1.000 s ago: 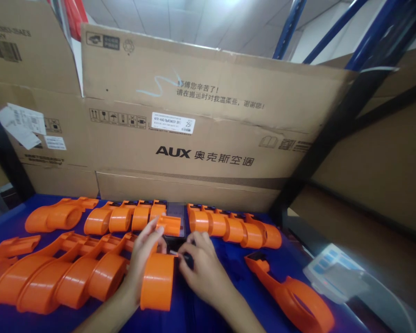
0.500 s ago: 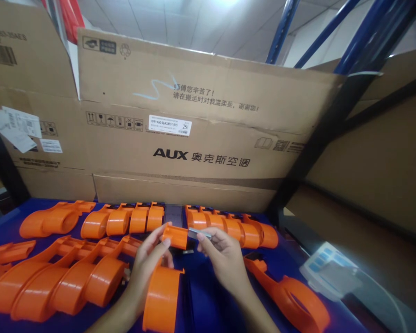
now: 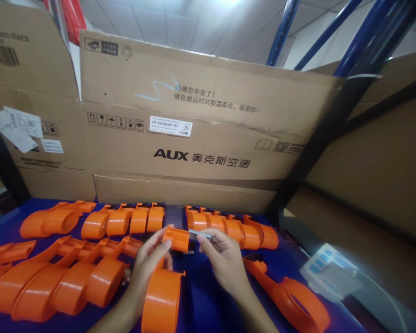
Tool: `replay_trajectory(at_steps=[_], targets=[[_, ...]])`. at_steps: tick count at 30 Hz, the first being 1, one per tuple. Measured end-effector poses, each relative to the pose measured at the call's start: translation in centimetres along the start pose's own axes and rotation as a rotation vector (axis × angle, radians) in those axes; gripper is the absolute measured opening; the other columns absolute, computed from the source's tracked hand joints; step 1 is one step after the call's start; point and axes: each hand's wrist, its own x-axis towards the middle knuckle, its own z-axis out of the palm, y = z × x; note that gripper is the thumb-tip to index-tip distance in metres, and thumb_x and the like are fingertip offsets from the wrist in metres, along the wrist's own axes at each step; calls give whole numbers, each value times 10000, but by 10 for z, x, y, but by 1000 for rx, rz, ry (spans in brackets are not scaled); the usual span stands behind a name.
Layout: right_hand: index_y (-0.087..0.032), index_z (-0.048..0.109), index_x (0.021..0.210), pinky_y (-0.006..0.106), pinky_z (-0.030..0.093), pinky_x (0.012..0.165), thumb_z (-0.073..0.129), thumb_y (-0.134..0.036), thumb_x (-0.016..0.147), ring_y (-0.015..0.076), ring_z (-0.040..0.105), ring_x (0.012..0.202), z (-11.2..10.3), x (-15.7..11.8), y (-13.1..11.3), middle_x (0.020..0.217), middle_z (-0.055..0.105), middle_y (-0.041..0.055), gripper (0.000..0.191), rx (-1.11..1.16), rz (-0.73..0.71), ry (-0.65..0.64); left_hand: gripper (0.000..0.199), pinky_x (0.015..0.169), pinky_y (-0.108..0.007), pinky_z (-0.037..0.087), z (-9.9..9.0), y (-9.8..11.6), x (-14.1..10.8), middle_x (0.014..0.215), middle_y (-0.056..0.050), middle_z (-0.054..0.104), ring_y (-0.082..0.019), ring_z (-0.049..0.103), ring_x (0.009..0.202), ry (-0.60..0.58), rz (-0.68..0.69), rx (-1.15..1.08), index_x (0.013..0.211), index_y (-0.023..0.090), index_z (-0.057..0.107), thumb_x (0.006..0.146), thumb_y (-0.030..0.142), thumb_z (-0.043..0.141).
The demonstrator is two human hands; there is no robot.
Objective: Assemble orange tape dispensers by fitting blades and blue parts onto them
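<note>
An orange plastic part (image 3: 162,296), with a round lower body and a narrow upper end, is held by my left hand (image 3: 151,259). The fingers and thumb grip it at the upper end. My right hand (image 3: 223,256) pinches a small flat metal piece (image 3: 200,234) between thumb and fingers. The metal piece points left and its tip is at the right edge of the orange upper end; whether it reaches inside cannot be made out. Both hands are above a blue surface (image 3: 208,296).
Several orange parts (image 3: 69,286) lie in rows at the left, with more at the back right (image 3: 233,230). A single orange part (image 3: 298,300) lies at the right, near a pale device (image 3: 329,268) with a cable. Cardboard (image 3: 201,185) stands behind.
The orange upper end in my left hand has shifted slightly right and down, closer to the metal piece. My right hand keeps its pinch and has barely moved.
</note>
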Motion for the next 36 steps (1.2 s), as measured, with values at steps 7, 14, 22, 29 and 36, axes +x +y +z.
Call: replay_trajectory(at_steps=[7,14,22,29,36], targets=[[-178,715,870,259,466,651,737,-431,899,149,587,653,2,-1,0,706,644,-4,256,-41,-1,-20,848,521,-225,393,5,2,-6,508,2,632,-139,555,471,19,-30,20,1466,90,546,789,546,774],[-197,734,1005,295,540,736,781,-466,846,198,663,797,4,1,7,883,729,48,315,10,-19,73,743,503,-200,380,22,10,-22,639,26,612,-97,496,506,169,85,-50,1380,141,623,758,490,827],[-231,823,990,275,484,562,709,-424,901,165,570,650,-5,-1,6,854,698,45,241,-116,-84,159,815,526,-207,391,18,11,-17,641,40,585,-102,480,533,216,105,-46,1447,155,580,752,497,832],[-258,834,1021,296,527,639,694,-355,930,172,602,701,-1,-3,1,899,693,46,193,-117,-151,55,824,514,-218,317,13,5,-18,565,55,500,-105,405,532,174,89,55,1472,133,568,786,528,794],[-256,828,1064,356,544,854,686,-364,943,238,675,946,6,-8,-1,996,716,67,215,-157,-165,-31,753,503,-235,277,13,7,-15,548,62,474,-118,392,525,154,80,101,1406,168,646,753,498,823]])
